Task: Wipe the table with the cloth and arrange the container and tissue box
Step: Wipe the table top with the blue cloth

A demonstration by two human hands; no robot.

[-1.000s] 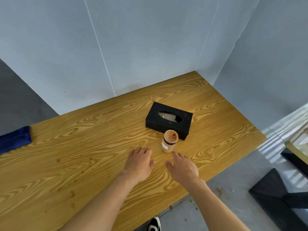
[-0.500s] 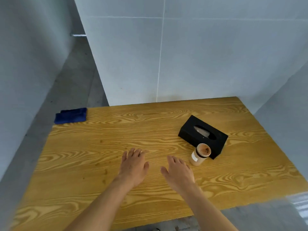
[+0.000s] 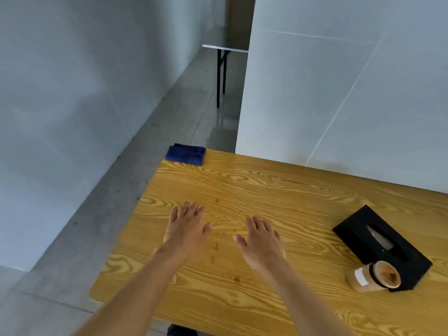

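A folded dark blue cloth (image 3: pixel 186 154) lies on the far left corner of the wooden table (image 3: pixel 278 190), partly over its edge. A black tissue box (image 3: pixel 380 246) sits at the right, with a small brown container (image 3: pixel 371 277) standing against its near side. My left hand (image 3: pixel 188 229) and my right hand (image 3: pixel 261 241) hover palm down over the middle of the table, fingers spread and empty. Both hands are well short of the cloth and left of the box.
Grey wall panels (image 3: pixel 339 93) stand behind the table and along the left. Concrete floor (image 3: pixel 97 226) runs past the table's left edge. A second table with black legs (image 3: pixel 221 69) stands further back in the gap.
My view has swung left, so the cloth now sits ahead and the box and container have slid to the right. Both hands stayed open and shifted left, away from the container.
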